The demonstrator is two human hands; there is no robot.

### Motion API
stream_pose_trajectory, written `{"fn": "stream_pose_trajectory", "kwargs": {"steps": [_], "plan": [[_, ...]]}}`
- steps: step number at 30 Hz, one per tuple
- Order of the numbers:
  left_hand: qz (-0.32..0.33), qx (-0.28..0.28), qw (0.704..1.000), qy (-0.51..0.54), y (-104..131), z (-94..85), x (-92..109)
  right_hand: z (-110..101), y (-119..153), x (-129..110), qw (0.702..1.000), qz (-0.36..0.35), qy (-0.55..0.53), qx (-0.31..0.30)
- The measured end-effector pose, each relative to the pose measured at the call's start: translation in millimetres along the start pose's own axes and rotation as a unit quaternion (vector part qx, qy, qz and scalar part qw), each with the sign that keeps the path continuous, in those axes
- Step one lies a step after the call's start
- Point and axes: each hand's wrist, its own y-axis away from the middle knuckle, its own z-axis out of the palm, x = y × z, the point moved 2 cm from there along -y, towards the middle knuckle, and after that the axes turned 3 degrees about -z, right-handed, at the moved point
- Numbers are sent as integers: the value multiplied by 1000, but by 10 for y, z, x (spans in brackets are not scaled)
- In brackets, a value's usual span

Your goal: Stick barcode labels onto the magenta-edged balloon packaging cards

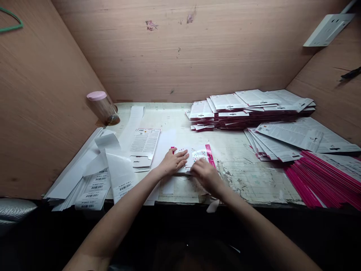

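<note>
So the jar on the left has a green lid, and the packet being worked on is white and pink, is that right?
Not quite: the head view shows that the lid on the jar is pink, not green. The packet is white and pink.

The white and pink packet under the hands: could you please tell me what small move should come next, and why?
I would probably slide the fingers of the right hand lightly along the near edge of the white and pink packet, since they are bent by that edge, while the left hand lies spread on the packet and seems able to steady it.
</note>
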Motion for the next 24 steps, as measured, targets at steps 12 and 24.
{"fn": "stream_pose_trajectory", "kwargs": {"steps": [12, 24], "plan": [[-49, -26, 997, 47, -17, -8, 104, 328, -288, 579, 975, 153, -157, -34], [-163, -1, 975, 148, -28, -5, 135, 195, -301, -43, 965, 110, -141, 190]]}}
